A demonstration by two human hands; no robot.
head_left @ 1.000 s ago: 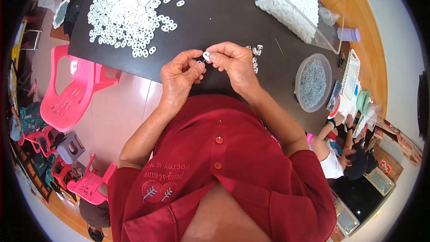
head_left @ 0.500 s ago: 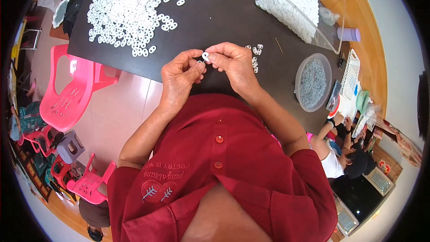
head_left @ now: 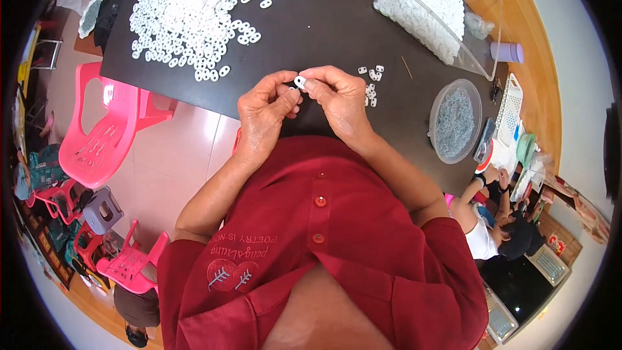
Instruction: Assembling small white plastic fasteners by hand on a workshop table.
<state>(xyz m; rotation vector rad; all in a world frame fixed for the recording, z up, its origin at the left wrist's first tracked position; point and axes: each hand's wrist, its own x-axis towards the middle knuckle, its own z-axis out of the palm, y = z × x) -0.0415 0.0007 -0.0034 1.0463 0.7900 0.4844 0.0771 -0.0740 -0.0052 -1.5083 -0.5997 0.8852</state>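
Observation:
Close together over the table's near edge, my two hands meet fingertip to fingertip. Between the thumb and forefinger of my right hand (head_left: 343, 105) is a small white oval plastic piece with two holes (head_left: 300, 82). Thumb and fingers of my left hand (head_left: 264, 111) are pinched just beside it. A tiny pale bit shows at the left fingertips, too small to name. Several small white pieces (head_left: 371, 87) lie on the table just right of my right hand. A large heap of white two-hole pieces (head_left: 188, 10) spreads out beyond my left hand.
On the right stand a clear bin of white pieces (head_left: 424, 10) and a round tub of small grey metal parts (head_left: 455, 123). A thin stick (head_left: 406, 67) lies on the dark table (head_left: 324, 26). Pink chairs (head_left: 103, 136) are at left. Another person (head_left: 486, 227) sits at lower right.
The white piece between my fingertips has tilted slightly. Both hands stay pinched together, and the whole view has shifted a little.

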